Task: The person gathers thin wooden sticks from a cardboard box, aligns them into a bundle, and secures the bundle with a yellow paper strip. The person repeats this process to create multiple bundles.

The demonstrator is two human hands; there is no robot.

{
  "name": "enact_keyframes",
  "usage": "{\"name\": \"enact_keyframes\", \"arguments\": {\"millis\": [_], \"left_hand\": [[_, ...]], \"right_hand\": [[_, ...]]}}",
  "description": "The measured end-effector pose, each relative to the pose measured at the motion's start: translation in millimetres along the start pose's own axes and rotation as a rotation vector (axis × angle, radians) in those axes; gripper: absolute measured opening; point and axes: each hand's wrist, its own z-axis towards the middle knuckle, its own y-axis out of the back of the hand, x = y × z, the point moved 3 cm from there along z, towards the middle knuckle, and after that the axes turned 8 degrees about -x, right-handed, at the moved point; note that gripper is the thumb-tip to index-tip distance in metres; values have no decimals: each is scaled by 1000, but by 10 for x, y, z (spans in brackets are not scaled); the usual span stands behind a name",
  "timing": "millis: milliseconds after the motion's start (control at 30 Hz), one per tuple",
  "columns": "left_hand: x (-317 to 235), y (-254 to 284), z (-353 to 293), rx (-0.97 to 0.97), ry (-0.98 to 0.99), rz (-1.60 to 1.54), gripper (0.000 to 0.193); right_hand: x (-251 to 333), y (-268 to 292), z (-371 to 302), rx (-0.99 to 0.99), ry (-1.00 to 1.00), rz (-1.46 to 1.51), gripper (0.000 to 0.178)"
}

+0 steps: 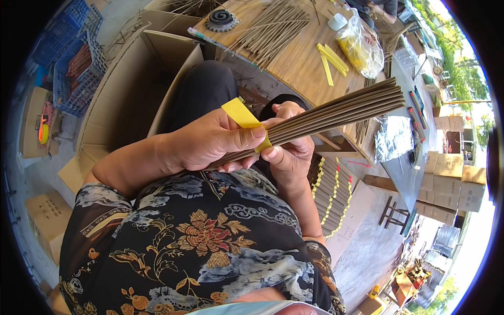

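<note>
A bundle of brown incense sticks (341, 111) slants across my lap, its far end fanned up to the right. Around its lower part runs a yellow paper strip (239, 113), one end sticking up free. My left hand (220, 136) is closed on bundle and strip, the thumb pressing the paper down. My right hand (291, 152) supports the bundle from below and behind, its thumb at the strip's lower edge. The sticks' lower end is partly hidden by my left hand.
Ahead, a wooden table (294, 73) carries loose incense sticks (270, 34), yellow paper strips (331, 58), a plastic bag (359, 44) and a dark coil (221, 20). An open cardboard box (126, 79) stands at my left, wrapped bundles (333, 194) lie at my right. Blue crates (79, 73) are farther left.
</note>
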Motion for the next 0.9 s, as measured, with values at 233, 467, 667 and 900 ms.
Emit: {"name": "enact_keyframes", "arguments": {"millis": [233, 467, 667, 900], "left_hand": [[-150, -42, -41, -132, -38, 143, 29], [-135, 36, 12, -214, -98, 494, 26], [-123, -4, 10, -215, -387, 760, 30], [-131, -39, 33, -194, -827, 1044, 20]], "right_hand": [[79, 12, -5, -68, -326, 64, 31], [145, 55, 63, -254, -576, -249, 18], [72, 44, 43, -315, -516, -214, 16], [104, 37, 20, -361, -499, -232, 16]]}}
